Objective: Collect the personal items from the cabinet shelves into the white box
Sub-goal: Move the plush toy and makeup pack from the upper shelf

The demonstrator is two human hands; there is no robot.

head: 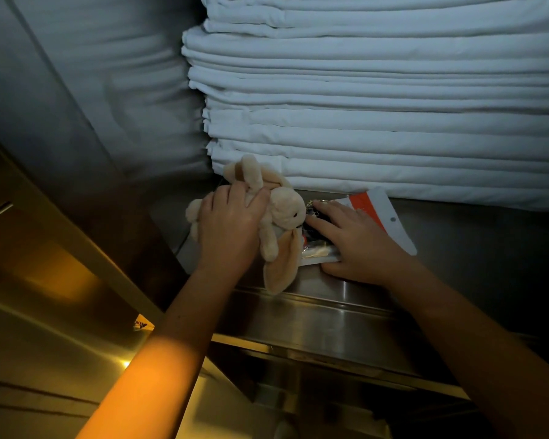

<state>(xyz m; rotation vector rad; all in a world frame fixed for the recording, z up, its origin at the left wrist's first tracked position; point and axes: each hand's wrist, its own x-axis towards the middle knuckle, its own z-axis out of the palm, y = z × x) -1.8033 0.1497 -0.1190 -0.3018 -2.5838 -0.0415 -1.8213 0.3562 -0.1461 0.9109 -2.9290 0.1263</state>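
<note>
Steel shelf (330, 312): left grip (229, 226) holds plush rabbit (286, 210); right grip (358, 242) flat on packets (389, 217).

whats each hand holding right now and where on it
The left hand grips the plush rabbit around its body. The right hand lies flat on a packet, fingers straight, gripping nothing.

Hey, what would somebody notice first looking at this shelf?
A tall stack of folded white linens fills the back of the metal shelf. In front, the left hand grips a beige plush rabbit, while the right hand rests flat on an orange-and-white packet beside it.
</note>
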